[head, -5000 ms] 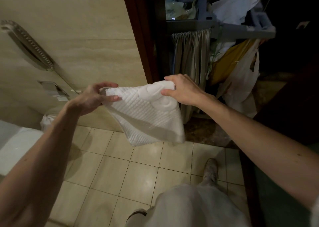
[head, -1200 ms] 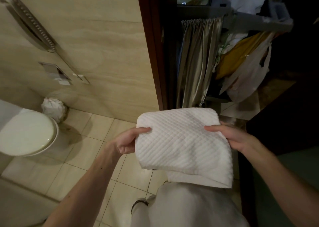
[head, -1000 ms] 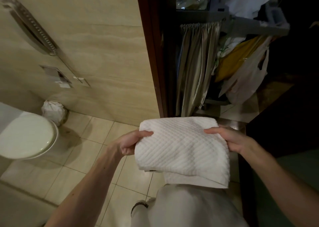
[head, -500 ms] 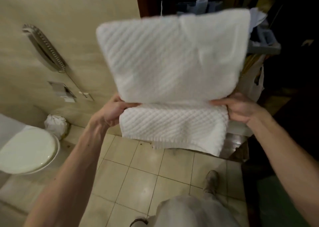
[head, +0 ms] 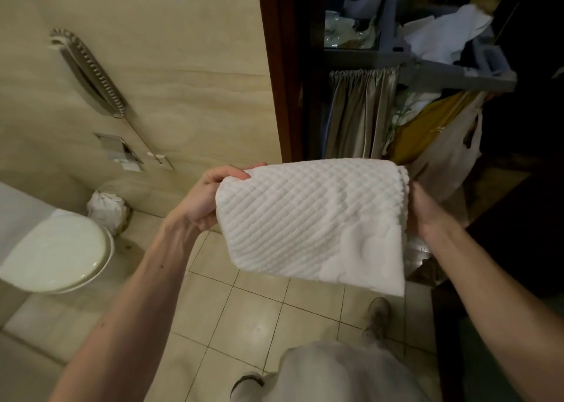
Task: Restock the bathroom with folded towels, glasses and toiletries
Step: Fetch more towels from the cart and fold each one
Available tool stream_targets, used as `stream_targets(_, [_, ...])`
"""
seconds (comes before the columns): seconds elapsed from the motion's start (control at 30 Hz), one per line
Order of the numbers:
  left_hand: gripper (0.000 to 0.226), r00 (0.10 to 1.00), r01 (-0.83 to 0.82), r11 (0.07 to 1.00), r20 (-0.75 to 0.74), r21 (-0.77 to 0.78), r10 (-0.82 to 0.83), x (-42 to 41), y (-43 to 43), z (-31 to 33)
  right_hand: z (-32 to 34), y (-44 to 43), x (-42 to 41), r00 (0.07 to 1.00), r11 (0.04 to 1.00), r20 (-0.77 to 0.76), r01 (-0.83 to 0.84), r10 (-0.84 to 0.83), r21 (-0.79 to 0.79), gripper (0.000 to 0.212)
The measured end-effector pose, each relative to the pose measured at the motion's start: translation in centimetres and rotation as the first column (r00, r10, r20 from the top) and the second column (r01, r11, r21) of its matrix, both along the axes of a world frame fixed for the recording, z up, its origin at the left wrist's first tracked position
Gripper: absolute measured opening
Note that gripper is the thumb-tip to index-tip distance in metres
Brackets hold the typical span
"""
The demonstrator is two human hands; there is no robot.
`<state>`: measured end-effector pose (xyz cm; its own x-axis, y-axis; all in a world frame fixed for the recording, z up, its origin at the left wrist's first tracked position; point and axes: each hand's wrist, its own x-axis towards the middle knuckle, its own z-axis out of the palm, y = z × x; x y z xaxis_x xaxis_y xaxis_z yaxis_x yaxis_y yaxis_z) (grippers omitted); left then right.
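Left hand (head: 203,200) and right hand (head: 424,209) are bare, as are both forearms; pale grey trousers (head: 335,371), a light beige right shoe (head: 377,313), a dark-edged left shoe (head: 247,381)
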<state>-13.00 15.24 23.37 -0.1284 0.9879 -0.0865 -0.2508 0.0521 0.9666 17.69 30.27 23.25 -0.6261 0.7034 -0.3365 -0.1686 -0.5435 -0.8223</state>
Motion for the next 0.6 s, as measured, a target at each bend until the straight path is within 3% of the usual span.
stream_targets(0.1, [0.022, 0.995, -0.102, 0.994, 0.013, -0.031, 0.102, 0.1, -0.6, -0.9, -1.9, -1.6, -0.7, 1.000, 0.998, -0.022, 0.000, -0.001, -0.069, 0.067])
stream_targets(0.27, [0.009, 0.982, -0.170, 0.974, 0.056, -0.152, 0.180, -1.0, -2.2, -3.6, -5.6, -3.6, -1.2, 0.999, 0.981, 0.037, 0.020, -0.013, -0.194, 0.060])
stream_targets(0.33, [0.037, 0.973, -0.164, 0.954, 0.118, -0.252, 0.199, -1.8, -3.3, -5.0, -6.8, -4.8, -1.2, 0.998, 0.970, 0.051, -0.035, 0.048, -0.240, 0.073])
stream_targets(0.4, [0.023, 0.948, -0.116, 0.947, 0.251, -0.300, 0.196, -2.0, -4.5, -5.9, -7.6, -5.9, -1.6, 0.988, 0.966, 0.040, -0.139, 0.151, -0.220, 0.082])
stream_targets(0.5, [0.024, 0.895, -0.132, 0.902, 0.342, -0.411, 0.286, -2.2, -6.8, -7.7, -8.5, -6.7, -3.2, 0.962, 0.957, 0.104, -0.232, 0.252, -0.173, 0.096])
stream_targets(0.6, [0.032, 0.847, -0.144, 0.884, 0.406, -0.445, 0.342, -2.7, -9.0, -9.6, -9.2, -6.6, -5.1, 0.933, 0.945, 0.171, -0.293, 0.316, -0.147, 0.079])
